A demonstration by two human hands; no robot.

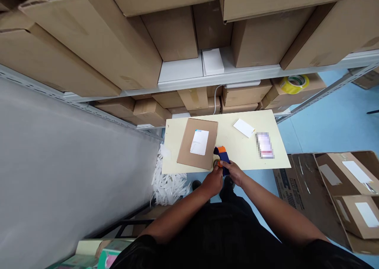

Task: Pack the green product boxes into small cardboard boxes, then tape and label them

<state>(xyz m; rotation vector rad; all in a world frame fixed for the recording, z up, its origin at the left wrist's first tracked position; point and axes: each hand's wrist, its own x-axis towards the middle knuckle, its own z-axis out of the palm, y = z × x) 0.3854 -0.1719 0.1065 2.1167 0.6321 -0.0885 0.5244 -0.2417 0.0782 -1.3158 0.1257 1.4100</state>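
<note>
At the front edge of the small cream table (237, 154), both hands are on a blue and orange tape dispenser (224, 157). My right hand (235, 174) grips its blue body from the right. My left hand (214, 182) is closed at the dispenser's lower left side, by the tape roll; its fingertips are partly hidden. Just left of the dispenser lies a flat brown cardboard box (184, 147), with a white label (199, 142) on its top face.
A white card (244, 128) and a blurred-out phone-like object (265, 145) lie on the table's right side. Behind stands a shelf (183, 72) full of cartons, with a yellow tape roll (294, 84). Paper shreds (170, 186) lie at left; a large open carton (308, 178) holds labelled boxes.
</note>
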